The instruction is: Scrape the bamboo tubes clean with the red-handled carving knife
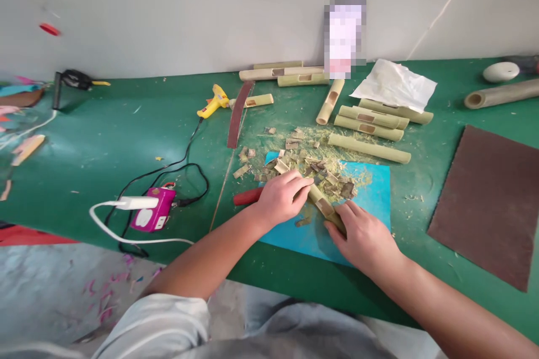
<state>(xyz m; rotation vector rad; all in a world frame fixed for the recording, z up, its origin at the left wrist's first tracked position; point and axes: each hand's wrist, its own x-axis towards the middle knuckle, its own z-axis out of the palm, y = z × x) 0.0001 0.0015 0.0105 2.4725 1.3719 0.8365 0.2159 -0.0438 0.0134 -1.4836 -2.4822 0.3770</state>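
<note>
A short bamboo tube (pixel 322 202) with a rectangular slot cut in its upper side slants between my hands over a blue sheet (pixel 370 202). My left hand (pixel 283 196) is closed over its far-left part, the thumb and fingers pressed on it. Around the near-right end, my right hand (pixel 362 230) wraps with its thumb along the side. A red handle (pixel 247 197) sticks out beside my left wrist; the rest of that tool is hidden. Bamboo chips (pixel 326 173) and shavings lie heaped just beyond the tube, partly on the sheet.
More slotted bamboo tubes (pixel 369 128) lie beyond, by a white tissue (pixel 396 85) and a phone (pixel 344 39). A yellow glue gun (pixel 214 102), brown sandpaper strip (pixel 239 115) and corded magenta box (pixel 154 210) are leftward. A brown sheet (pixel 488 207) lies right on the green table (pixel 168 123).
</note>
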